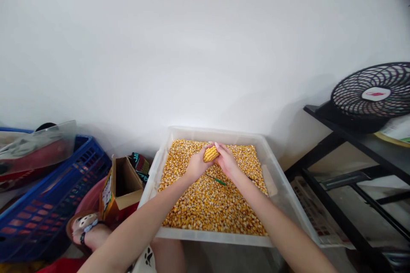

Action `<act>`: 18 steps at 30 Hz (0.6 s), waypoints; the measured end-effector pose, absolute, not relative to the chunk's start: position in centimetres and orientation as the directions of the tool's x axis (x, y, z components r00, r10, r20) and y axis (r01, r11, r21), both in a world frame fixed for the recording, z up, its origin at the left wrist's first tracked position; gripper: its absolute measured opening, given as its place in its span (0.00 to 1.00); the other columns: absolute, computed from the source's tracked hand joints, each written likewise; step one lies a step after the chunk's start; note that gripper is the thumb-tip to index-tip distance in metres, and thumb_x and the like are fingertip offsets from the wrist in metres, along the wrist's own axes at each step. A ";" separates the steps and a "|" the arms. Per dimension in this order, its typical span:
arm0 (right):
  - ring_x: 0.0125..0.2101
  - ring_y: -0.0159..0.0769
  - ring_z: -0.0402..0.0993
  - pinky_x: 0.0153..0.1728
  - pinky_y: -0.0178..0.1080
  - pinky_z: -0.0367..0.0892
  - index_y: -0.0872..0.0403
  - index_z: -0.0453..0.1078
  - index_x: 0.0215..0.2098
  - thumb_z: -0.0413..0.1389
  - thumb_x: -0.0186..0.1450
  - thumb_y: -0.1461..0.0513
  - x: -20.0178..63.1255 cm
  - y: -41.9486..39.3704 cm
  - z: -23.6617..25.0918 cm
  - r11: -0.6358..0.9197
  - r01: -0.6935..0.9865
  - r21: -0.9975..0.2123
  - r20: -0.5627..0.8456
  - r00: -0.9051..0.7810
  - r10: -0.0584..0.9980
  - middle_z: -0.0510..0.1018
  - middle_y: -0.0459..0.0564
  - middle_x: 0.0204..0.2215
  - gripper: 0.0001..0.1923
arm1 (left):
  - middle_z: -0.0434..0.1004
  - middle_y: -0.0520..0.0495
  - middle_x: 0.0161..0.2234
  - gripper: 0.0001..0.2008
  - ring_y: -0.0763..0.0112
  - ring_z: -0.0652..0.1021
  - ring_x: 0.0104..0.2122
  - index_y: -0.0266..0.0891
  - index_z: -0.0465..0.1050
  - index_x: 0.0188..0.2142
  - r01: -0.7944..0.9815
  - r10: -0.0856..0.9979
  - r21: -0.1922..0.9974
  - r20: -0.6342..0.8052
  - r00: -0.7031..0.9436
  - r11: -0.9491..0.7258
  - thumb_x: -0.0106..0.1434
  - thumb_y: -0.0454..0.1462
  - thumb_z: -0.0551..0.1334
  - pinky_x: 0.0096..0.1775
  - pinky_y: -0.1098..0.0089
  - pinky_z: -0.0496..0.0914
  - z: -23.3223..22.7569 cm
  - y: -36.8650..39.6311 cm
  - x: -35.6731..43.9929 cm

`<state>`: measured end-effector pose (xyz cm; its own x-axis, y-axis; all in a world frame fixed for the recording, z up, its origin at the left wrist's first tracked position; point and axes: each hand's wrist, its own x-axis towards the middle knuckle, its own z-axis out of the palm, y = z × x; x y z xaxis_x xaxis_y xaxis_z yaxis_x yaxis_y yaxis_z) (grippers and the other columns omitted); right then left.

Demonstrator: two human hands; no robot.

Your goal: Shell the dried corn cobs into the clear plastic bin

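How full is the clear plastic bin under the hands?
Fairly full: loose corn kernels cover the whole floor of the bin, though its walls rise above them.

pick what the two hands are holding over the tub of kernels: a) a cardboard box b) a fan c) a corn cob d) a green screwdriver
c, both the left hand and the right hand grip a corn cob between them above the tub of loose kernels.

Yellow corn cob (211,153), part-shelled, held level btwn both hands over loose kernels (208,200).
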<state>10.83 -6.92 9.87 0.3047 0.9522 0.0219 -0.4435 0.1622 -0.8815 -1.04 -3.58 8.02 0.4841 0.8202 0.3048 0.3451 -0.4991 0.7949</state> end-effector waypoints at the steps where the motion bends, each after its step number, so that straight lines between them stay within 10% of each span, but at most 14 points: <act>1: 0.40 0.37 0.70 0.44 0.41 0.63 0.52 0.73 0.30 0.58 0.52 0.57 10.8 -6.9 9.9 0.173 -0.479 -0.861 0.027 0.297 0.954 0.77 0.47 0.35 0.08 | 0.75 0.48 0.39 0.26 0.65 0.76 0.37 0.43 0.62 0.51 0.353 0.823 0.791 0.305 0.479 -0.499 0.51 0.40 0.61 0.38 0.70 0.66 8.1 -3.6 -1.0; 18: 0.42 0.35 0.69 0.51 0.41 0.58 0.51 0.73 0.32 0.58 0.54 0.62 11.2 -6.8 10.1 0.142 -0.594 -0.792 0.037 0.185 0.982 0.77 0.46 0.34 0.07 | 0.76 0.48 0.36 0.24 0.67 0.76 0.34 0.40 0.64 0.49 0.331 0.829 0.811 0.300 0.472 -0.482 0.52 0.42 0.60 0.36 0.71 0.67 7.9 -3.6 -1.0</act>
